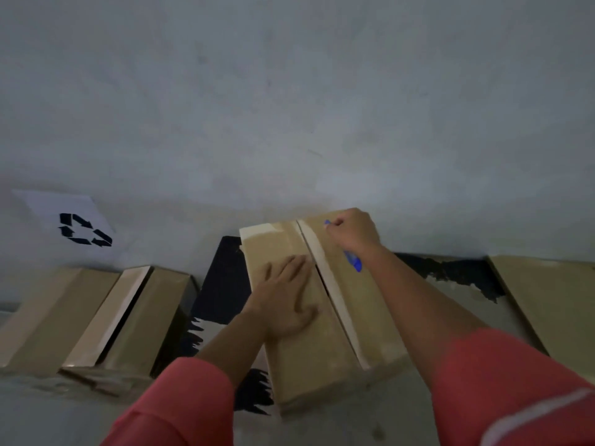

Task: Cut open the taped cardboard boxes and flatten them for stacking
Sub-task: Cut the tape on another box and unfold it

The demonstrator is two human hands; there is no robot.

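A long brown cardboard box (363, 304) lies in front of me against the wall, with a strip of tape along its top seam. The seam gapes open in a dark slit along its middle part. My left hand (286, 294) presses flat on the left top flap, fingers straight. My right hand (354, 230) grips a blue cutter (352, 260) at the far end of the seam, near the wall. The blade tip is too blurred to make out.
A second brown box (80, 317) with a split taped seam lies to the left. Another cardboard box (553, 304) sits at the right edge. A white sheet with a black recycling sign (83, 228) hangs on the grey wall. Black patches mark the floor.
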